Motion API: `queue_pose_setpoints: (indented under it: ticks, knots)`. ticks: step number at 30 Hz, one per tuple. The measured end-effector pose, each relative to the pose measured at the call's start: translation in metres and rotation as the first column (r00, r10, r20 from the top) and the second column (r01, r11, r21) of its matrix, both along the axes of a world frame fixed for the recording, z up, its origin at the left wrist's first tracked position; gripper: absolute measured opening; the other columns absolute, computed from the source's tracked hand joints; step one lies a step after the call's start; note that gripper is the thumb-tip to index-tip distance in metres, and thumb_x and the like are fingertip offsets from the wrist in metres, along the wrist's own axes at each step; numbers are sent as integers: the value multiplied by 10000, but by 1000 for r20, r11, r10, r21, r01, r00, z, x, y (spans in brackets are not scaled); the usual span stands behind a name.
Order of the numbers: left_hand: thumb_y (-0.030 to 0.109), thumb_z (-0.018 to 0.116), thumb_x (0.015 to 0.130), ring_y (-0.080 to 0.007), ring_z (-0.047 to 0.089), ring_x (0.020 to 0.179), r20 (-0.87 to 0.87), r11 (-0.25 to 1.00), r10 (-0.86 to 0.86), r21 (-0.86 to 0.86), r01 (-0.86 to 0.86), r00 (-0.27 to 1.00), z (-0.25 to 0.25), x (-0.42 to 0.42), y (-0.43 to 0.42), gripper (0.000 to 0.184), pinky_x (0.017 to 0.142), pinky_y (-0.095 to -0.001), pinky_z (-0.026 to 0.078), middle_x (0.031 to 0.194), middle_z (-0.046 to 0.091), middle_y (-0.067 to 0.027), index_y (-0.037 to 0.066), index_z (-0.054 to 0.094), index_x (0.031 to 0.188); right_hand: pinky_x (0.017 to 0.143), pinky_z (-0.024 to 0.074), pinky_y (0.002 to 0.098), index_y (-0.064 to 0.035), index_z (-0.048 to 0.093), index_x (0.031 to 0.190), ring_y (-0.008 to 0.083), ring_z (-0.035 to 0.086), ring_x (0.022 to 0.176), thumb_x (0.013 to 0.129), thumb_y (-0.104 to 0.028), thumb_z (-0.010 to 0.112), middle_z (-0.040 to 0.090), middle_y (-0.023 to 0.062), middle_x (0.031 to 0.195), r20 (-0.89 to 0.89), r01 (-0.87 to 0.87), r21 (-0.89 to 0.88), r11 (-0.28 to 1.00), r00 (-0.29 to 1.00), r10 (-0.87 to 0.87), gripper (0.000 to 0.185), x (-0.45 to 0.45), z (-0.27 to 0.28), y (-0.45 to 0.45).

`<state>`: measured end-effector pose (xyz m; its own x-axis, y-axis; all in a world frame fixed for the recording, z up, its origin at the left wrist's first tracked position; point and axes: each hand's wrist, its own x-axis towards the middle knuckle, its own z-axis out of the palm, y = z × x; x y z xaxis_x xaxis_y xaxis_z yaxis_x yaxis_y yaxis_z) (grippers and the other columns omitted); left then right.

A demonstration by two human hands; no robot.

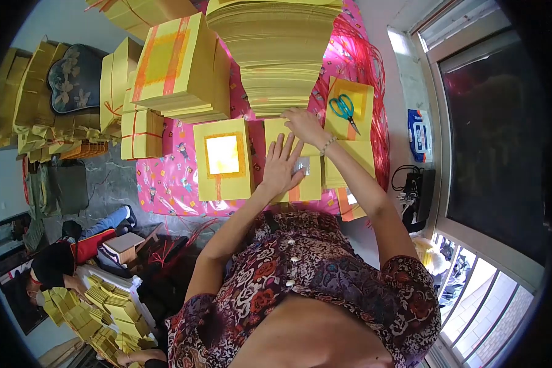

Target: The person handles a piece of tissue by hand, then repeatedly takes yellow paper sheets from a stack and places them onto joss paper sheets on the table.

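Paper (312, 178), left hand (279, 172) spread atop; right hand (304, 126) near

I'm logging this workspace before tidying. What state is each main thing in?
Low yellow paper pile: lying flat, left hand spread on it.
Teal-handled metal scissors: lying on square-marked yellow paper, blades apparently closed.
Small yellow paper bundle: tied with red string.
Tall yellow paper stack: piled up, no tie visible.
Pink patterned tablecloth: spread out, partly covered.
Long red strings: loose, bunched.

Blue-and-white packet (417, 136) near the dark-paned window (497, 141) at right
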<state>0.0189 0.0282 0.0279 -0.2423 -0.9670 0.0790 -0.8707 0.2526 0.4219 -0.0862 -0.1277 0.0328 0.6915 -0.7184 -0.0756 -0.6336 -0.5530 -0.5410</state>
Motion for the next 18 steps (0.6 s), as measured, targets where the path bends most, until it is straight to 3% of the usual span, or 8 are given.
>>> queue_pose_setpoints:
  ticks: [11, 17, 18]
  knots:
    - [479, 635, 814, -479, 182, 1429, -31, 1000, 6, 29, -5, 999, 0, 0, 1, 904, 1144, -589, 189, 1558, 227, -236, 89, 250, 1533, 851, 508, 446, -73, 654, 1088, 325, 620, 1025, 861, -158, 625, 656, 116, 1050, -35, 8, 38, 999, 999, -6, 245, 2, 3, -1]
    - [543, 636, 794, -474, 133, 1449, -19, 1000, 12, 28, -11, 1000, -10, -2, 2, 950, 1160, -574, 161, 1578, 196, -225, 102, 248, 1539, 823, 522, 428, -86, 659, 1089, 312, 620, 1027, 861, -145, 627, 644, 102, 1035, -61, -29, -77, 997, 998, 25, 237, 1, -4, 4]
    - [568, 626, 794, -475, 128, 1450, -5, 999, 13, 33, -13, 1000, -11, -3, 2, 955, 1161, -574, 158, 1580, 189, -224, 102, 252, 1538, 816, 520, 426, -86, 656, 1092, 312, 621, 1011, 862, -144, 626, 636, 102, 1016, -21, -57, -169, 984, 998, 54, 240, 0, -2, 6]
